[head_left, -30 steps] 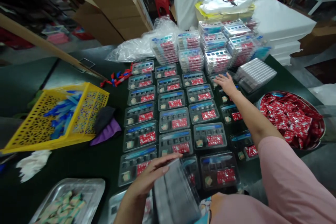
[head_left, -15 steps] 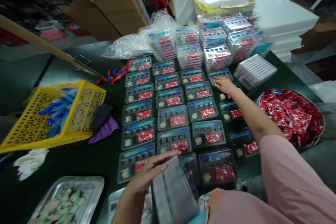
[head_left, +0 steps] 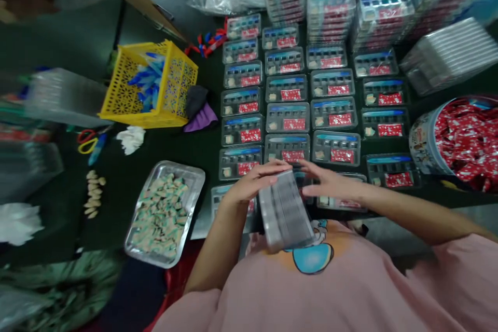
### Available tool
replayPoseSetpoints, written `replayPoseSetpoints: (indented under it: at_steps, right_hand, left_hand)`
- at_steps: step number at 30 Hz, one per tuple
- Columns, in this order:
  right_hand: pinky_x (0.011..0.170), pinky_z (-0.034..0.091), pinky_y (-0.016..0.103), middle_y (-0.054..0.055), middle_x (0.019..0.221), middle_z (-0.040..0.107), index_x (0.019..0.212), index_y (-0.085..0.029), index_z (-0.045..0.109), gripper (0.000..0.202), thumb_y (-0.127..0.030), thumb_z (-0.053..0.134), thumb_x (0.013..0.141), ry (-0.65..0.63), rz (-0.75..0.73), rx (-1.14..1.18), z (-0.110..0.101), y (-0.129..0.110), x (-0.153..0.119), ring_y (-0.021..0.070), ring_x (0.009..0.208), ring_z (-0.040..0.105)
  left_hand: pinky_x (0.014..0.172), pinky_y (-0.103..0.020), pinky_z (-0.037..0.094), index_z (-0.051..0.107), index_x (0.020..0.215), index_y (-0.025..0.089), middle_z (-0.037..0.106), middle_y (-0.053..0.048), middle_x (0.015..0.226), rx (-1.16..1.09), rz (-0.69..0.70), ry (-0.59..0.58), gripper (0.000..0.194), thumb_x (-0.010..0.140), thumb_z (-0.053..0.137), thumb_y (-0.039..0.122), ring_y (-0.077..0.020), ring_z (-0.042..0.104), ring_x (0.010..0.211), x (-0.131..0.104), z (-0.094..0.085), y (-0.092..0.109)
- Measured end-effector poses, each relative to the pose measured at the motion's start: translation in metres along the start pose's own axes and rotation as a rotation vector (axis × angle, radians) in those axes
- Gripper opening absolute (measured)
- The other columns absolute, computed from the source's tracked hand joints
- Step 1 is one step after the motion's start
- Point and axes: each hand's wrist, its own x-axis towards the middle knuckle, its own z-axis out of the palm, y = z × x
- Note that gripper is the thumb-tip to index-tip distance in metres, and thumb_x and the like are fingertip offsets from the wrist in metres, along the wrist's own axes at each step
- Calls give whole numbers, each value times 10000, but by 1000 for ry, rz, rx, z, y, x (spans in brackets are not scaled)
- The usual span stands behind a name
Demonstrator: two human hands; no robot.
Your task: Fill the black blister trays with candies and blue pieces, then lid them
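A stack of clear plastic lids (head_left: 286, 210) sits propped against the chest, near edge of the counter (head_left: 182, 148). Left hand (head_left: 252, 187) cups its top corner, steadying it; right hand (head_left: 330, 182) lies fingers spread at the upper edge, beside the rows of filled trays (head_left: 290, 109), so a lid is within reach.
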Motion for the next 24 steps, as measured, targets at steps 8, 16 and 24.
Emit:
replayPoseSetpoints:
  at_steps: [8,16,24]
  right_hand:
    - [1177,267,501,105,1515,390,1569,-278,122,1185,-539,832,657,5,-23,261,60,7,-14,291,1403,366]
    - [1002,473,408,88,1291,603,1385,-246,388,905,-475,846,639,156,-116,578,90,21,-30,248,1153,595]
    - [1008,479,422,79,1334,579,1357,-272,447,823,-418,846,652,256,-251,451,76,13,-51,270,1218,562]
  left_hand:
    - [1051,-430,383,754,1114,210,672,-122,1200,-29,1,102,376,812,687,424,-297,569,1168,-18,17,6]
    - [1032,-384,426,702,1034,237,685,-79,1170,-412,284,884,485,911,437,624,-221,589,1182,-7,68,16]
    - [1127,-427,322,460,1409,311,389,-81,1551,-508,-20,827,611,887,507,626,-258,366,1421,-50,90,-4]
